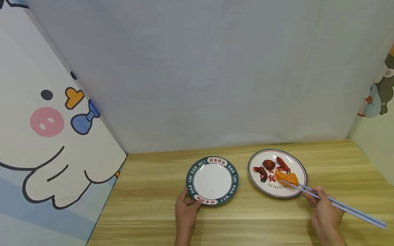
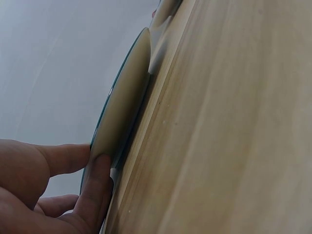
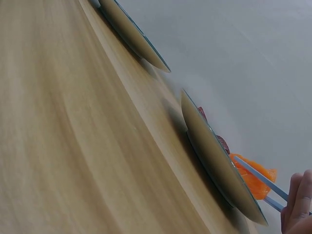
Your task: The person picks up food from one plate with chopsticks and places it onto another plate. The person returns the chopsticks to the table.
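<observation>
My left hand (image 1: 186, 208) grips the near-left rim of a white plate (image 1: 212, 181) with a green lettered border. In the left wrist view its thumb lies at the rim and its fingers reach the underside of the plate (image 2: 122, 97). My right hand (image 1: 327, 210) holds a pair of pale blue chopsticks (image 1: 354, 209). Their tips are at an orange toy salmon slice (image 1: 286, 178) on the right plate (image 1: 295, 191); in the right wrist view the chopsticks (image 3: 261, 176) lie along either side of the slice (image 3: 253, 183).
On the right plate also lie a brown mushroom-like piece (image 1: 269, 164), a dark red curved piece (image 1: 261, 173) and a red sausage-like piece (image 1: 283, 164). A pale curtain (image 1: 215, 75) hangs behind the wooden table (image 1: 147, 191). A cartoon-printed panel (image 1: 46, 150) stands on the left.
</observation>
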Demonstrator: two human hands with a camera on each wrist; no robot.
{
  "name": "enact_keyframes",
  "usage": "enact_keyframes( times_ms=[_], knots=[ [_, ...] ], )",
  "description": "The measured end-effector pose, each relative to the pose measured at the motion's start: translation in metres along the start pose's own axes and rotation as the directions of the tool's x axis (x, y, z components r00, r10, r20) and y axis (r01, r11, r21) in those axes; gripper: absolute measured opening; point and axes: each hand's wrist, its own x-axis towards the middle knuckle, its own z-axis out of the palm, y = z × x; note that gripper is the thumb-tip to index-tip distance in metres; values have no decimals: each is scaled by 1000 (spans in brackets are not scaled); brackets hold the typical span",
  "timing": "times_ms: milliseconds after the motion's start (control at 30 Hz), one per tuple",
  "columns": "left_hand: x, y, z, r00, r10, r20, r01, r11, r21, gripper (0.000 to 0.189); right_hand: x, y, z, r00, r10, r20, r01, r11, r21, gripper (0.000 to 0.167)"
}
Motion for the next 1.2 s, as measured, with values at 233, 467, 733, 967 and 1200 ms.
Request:
enact_keyframes(
  times_ms=[233, 467, 733, 967, 1200],
  knots=[
    [0, 0, 1, 1000, -8, -3, 8, 1000, 1, 74, 1, 2, 0, 1000, -1, -3, 1, 999, -40, 28],
    [0, 1, 1, 1000, -15, 3, 14, 1000, 4, 76, 2, 4, -1, 1000, 7, 4, -7, 998, -61, 30],
    [0, 2, 0, 999, 46, 23, -45, 998, -36, 75, 2, 8, 1, 999, -13, 36, 17, 994, -105, 35],
    [0, 0, -1, 999, 40, 16, -39, 999, -27, 75, 3, 8, -1, 1000, -7, 27, 11, 991, -136, 35],
    [-1, -1, -2, 999, 49, 21, -48, 998, -39, 75, 2, 9, -4, 1000, 23, 12, -22, 993, -120, 35]
  ],
)
